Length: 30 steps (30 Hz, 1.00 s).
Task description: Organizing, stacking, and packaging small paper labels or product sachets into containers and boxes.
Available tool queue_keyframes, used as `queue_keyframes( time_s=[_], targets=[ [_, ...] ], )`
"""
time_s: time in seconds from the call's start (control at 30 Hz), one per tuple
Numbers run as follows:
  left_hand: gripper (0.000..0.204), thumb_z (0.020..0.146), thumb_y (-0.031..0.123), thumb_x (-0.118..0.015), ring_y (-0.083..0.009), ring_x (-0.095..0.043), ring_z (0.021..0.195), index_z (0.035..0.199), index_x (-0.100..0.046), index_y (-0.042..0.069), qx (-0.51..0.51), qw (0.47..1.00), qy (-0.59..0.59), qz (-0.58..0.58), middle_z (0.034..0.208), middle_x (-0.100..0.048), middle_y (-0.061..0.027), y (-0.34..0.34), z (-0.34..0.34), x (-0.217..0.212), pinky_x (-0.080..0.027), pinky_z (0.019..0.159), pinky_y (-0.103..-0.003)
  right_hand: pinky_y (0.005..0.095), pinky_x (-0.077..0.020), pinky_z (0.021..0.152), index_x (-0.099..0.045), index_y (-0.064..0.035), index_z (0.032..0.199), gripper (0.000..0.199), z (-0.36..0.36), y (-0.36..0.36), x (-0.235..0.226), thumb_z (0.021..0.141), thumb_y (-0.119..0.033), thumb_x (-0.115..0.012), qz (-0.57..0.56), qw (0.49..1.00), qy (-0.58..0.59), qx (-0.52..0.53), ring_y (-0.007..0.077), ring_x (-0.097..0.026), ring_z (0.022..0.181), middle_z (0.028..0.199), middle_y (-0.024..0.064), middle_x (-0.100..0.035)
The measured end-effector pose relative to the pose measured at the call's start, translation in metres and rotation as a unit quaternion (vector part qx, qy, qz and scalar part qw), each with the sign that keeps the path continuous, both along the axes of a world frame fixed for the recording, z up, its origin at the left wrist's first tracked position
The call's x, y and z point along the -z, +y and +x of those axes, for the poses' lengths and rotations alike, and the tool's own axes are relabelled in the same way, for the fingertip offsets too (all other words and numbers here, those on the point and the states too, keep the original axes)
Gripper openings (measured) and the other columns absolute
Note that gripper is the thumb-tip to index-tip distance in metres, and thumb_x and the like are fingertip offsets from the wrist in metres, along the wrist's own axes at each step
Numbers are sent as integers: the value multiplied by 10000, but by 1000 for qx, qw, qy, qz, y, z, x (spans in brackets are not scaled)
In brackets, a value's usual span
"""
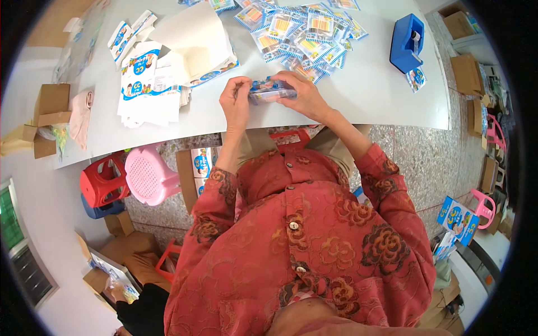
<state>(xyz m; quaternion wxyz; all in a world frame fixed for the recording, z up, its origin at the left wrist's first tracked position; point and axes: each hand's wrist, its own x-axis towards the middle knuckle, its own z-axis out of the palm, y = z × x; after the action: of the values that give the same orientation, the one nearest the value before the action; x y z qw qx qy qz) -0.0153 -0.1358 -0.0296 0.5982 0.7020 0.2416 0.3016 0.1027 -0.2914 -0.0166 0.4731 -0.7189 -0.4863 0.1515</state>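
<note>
Near the table's front edge, I hold a small clear plastic pack (271,94) with blue printing along its top. My right hand (307,96) is closed around its right end, with the fingers over the top. At the left end, my left hand (235,102) pinches with thumb and forefinger at the pack's edge. What is inside the pack is too small to make out. Just beyond my hands lies a heap of small clear packets (319,27) with blue striped edges and coloured sticks inside.
An open white carton (197,47) and a stack of flat printed cartons (147,95) lie on the white table (392,106) to the left. A blue tape dispenser (406,47) stands at the right. Below the left side are a pink stool (148,175) and a red stool (103,182).
</note>
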Motion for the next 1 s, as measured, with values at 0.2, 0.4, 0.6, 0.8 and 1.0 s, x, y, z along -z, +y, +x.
queue_keyframes(
  time_s=[0.2,0.4,0.6,0.8,1.0],
  targets=[
    [335,998,230,-401,-128,-534,810,918,-608,-22,9,994,-41,-100,856,-620,-56,-13,16,3,-441,765,-271,396,-410,974,-522,-69,1207,542,2,3,9,704,-100,-720,41,998,-40,21,319,-485,1169,1199,129,-541],
    [474,1019,330,-311,-165,-559,824,918,-609,-24,9,996,-77,-43,882,-632,-86,-14,32,4,-449,776,-305,402,-385,1004,-528,-86,1219,536,9,5,18,724,-121,-731,31,986,-164,26,318,-471,1207,1248,134,-536],
    [534,1024,371,-245,-168,-576,847,956,-600,-23,59,989,-80,-113,907,-638,-109,-13,28,-20,-460,797,-295,359,-492,831,-580,-49,1124,408,8,6,4,742,-102,-714,-38,998,-43,37,294,-628,958,1070,131,-634],
    [276,889,172,-603,-147,-579,921,1096,-568,-8,121,988,-60,-70,976,-635,-108,-13,-4,-44,-454,861,-290,317,-498,777,-590,-57,1116,383,-2,0,-21,760,-118,-716,-16,990,130,57,265,-650,901,1025,136,-644],
    [300,808,74,-645,-124,-562,1012,1099,-599,20,284,955,61,51,1091,-632,-71,20,-16,-30,-439,890,-293,398,-484,749,-569,-76,1168,454,-7,-11,5,742,-155,-704,-28,1000,0,5,341,-608,861,924,179,-624]
  ],
)
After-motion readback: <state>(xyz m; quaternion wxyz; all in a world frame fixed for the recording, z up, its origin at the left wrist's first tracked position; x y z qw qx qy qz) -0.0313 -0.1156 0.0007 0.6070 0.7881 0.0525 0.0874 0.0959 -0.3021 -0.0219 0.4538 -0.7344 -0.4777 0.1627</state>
